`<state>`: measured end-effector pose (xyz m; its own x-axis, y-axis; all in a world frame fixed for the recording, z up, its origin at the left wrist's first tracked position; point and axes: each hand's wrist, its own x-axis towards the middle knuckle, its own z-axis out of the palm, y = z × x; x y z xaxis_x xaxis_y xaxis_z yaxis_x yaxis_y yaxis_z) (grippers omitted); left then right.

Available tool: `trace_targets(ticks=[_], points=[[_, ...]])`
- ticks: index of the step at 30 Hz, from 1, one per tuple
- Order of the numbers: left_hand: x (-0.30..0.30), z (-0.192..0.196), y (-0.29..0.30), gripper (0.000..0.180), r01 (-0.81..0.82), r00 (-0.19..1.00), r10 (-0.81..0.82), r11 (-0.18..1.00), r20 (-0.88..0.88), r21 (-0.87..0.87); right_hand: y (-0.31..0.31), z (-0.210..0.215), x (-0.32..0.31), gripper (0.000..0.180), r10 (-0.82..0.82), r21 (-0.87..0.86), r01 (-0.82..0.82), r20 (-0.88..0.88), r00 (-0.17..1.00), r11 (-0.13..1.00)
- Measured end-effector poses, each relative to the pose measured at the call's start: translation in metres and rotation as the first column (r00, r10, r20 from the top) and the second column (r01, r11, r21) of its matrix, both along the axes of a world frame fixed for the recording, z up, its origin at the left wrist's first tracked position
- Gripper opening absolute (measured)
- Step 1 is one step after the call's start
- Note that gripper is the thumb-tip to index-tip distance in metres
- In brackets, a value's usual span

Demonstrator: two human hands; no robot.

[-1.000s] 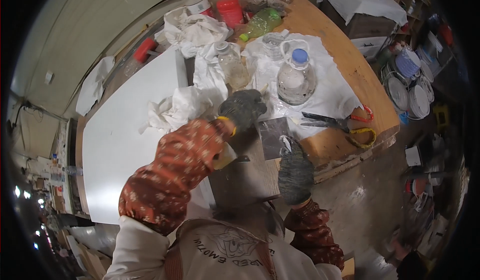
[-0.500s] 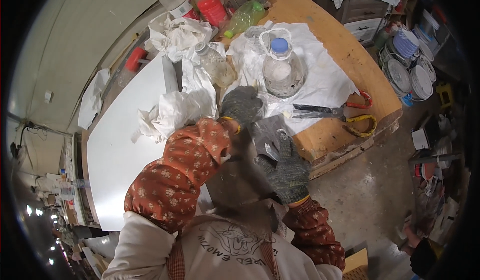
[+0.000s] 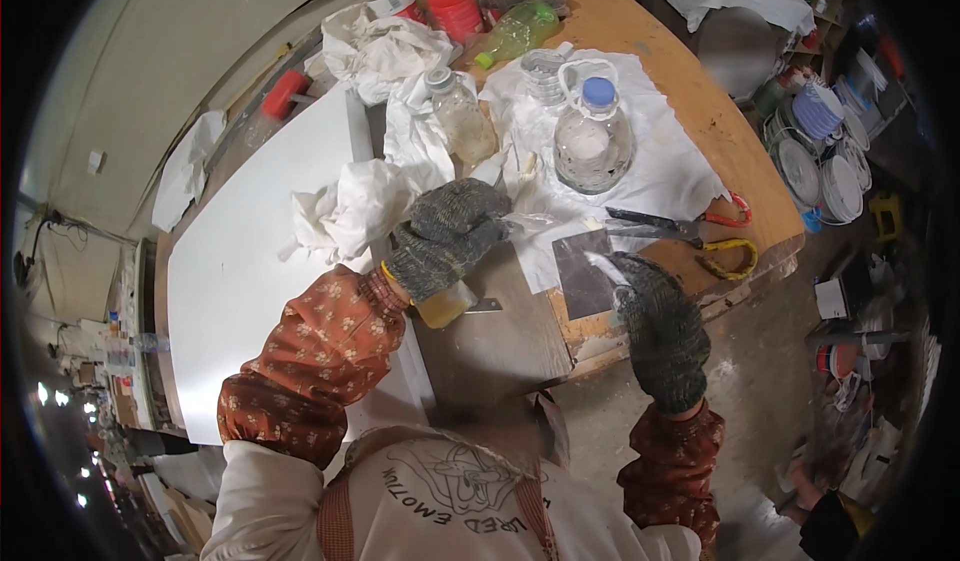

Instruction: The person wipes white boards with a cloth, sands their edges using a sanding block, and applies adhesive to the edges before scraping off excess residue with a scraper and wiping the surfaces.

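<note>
My left hand, in a dark grey knitted glove, is closed around a small bottle; its yellowish lower end shows below the palm and most of it is hidden. By the table's front edge, my right hand, gloved alike, has its fingers together on a thin whitish strip, whose kind I cannot make out. A dark grey square sheet lies flat beneath that strip. Beyond it are scissors with red and yellow handles. A large clear jug with a blue cap stands on white cloth.
A white panel covers the table's left side, with a crumpled white cloth on it. A cloudy bottle and a green bottle lie farther back. Stacked round containers stand at the right.
My left hand has moved left and nearer, and the yellowish bottle end now shows. My right hand has moved right, away from the dark sheet's middle, which now lies uncovered. The view has shifted slightly.
</note>
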<state>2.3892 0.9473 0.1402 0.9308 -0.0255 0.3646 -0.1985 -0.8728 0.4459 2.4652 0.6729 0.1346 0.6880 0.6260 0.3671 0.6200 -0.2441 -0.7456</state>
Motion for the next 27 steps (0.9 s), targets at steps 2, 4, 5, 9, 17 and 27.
trace_targets(ticks=[2,4,5,9,17,27], points=[[-0.01,0.004,-0.002,0.026,0.061,0.988,-0.069,0.996,0.138,0.068,0.002,0.016,0.001,0.037,0.185,-0.08,-0.177,0.109,0.977,0.981],[-0.019,0.012,-0.005,0.026,0.077,0.986,-0.09,0.992,0.141,0.096,-0.001,0.015,0.001,0.04,0.203,-0.15,-0.171,0.231,0.952,0.974],[-0.024,0.014,-0.007,0.026,0.101,0.983,-0.12,0.986,0.142,0.134,-0.002,0.014,0.001,0.043,0.215,-0.206,-0.149,0.349,0.912,0.967],[-0.045,0.013,-0.013,0.023,0.108,0.977,-0.158,0.947,0.145,0.303,0.003,0.025,-0.005,0.044,0.265,-0.226,-0.187,0.392,0.881,0.956],[-0.069,-0.008,-0.028,0.025,0.145,0.985,-0.154,0.983,0.08,0.114,0.007,0.01,-0.023,0.025,0.354,-0.126,-0.335,0.174,0.919,0.934],[-0.077,-0.035,-0.038,0.032,0.054,0.951,-0.102,0.984,-0.291,-0.169,0.017,-0.035,-0.035,0.031,0.433,-0.288,-0.337,0.416,0.8,0.897]])
